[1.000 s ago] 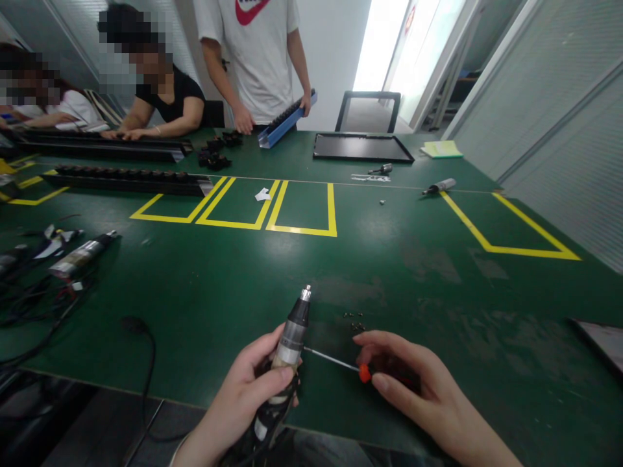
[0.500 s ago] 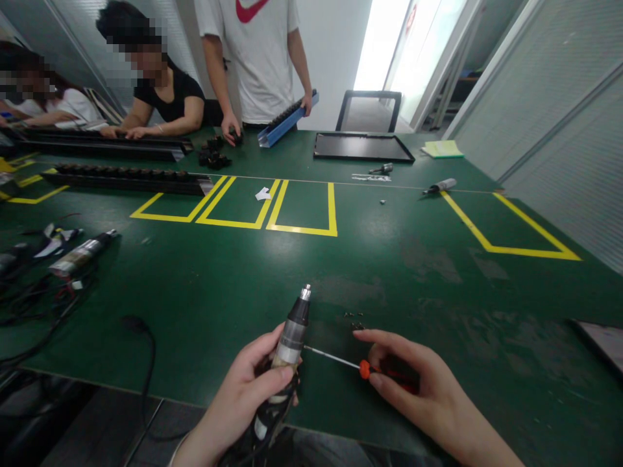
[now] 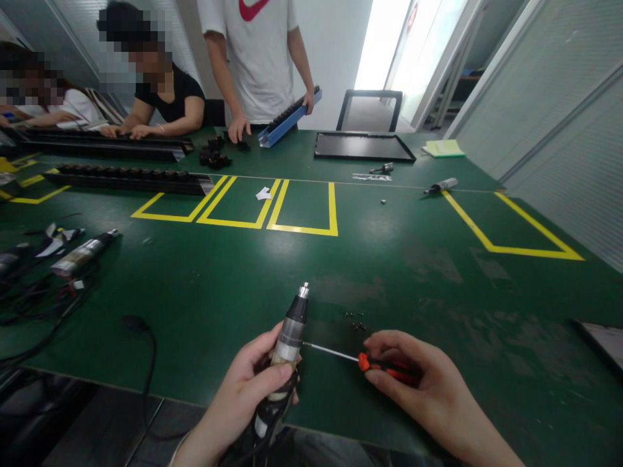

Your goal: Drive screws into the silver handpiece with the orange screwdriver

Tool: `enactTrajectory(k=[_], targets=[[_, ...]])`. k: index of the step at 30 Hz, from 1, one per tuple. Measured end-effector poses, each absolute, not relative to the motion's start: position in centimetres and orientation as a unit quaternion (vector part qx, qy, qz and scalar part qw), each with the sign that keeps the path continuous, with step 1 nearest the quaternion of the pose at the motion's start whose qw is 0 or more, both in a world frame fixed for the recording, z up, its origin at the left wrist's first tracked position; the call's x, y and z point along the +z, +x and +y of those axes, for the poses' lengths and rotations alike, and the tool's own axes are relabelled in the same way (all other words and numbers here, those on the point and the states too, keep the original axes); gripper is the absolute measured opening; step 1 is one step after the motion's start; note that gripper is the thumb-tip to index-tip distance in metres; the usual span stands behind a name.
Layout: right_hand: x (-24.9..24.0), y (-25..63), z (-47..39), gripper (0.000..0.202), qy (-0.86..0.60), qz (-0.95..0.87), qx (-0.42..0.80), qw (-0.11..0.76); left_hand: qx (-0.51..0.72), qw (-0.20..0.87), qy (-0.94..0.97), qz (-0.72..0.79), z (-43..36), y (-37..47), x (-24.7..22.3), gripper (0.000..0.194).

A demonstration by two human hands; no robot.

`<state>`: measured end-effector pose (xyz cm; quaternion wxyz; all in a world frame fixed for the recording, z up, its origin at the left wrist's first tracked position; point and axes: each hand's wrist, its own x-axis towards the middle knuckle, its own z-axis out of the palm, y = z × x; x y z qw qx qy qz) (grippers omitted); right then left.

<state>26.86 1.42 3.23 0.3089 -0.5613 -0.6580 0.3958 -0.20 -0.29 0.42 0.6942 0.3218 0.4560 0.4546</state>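
Left hand (image 3: 257, 373) is holding a silver-and-black cylindrical power screwdriver (image 3: 291, 329) near the front edge of the green counter (image 3: 219, 279), nose pointing up and away; its grip is wrapping snugly round the barrel, thumb lying on top. Right hand (image 3: 421, 370) is holding a thin metal screwdriver with a red-and-black handle (image 3: 363, 362); grip is curling loosely round the handle, thumb below, fingers above, palm hiding the far end. Shaft is running leftward to the power screwdriver's side; can't tell if the tip is touching. Small dark metal screws (image 3: 359, 326) are lying in two little groups just beyond the right hand.

Silver-and-black tool (image 3: 80, 254) is lying at left among black cables (image 3: 53, 305). Across the counter, a standing person in a white T-shirt (image 3: 260, 71) is holding a blue channel with black pieces along it (image 3: 287, 130), other hand reaching small black parts (image 3: 214, 159). Flat black rectangular tray (image 3: 363, 149) is lying to the right of them.
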Motion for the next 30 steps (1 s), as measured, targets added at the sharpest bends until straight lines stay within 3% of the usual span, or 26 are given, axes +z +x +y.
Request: enactTrajectory(k=[3,10,21,30], targets=[[3.3,26.9,1.4,0.007,-0.562,-0.654,0.397,0.315,0.455,0.692,0.318,0.462,-0.4,-0.2,0.3,0.058],[3.4,27.3,1.3,0.009,-0.519,-0.639,0.409,0.394,0.462,0.692,0.32,0.454,-0.4,-0.2,0.1,0.055],[2.9,28.5,1.7,0.008,-0.493,-0.638,0.45,0.384,0.484,0.69,0.31,0.44,-0.4,-0.2,-0.1,0.048],[2.6,28.2,2.1,0.023,-0.577,-0.533,0.434,0.441,0.484,0.695,0.308,0.434,-0.3,-0.1,-0.2,0.048]])
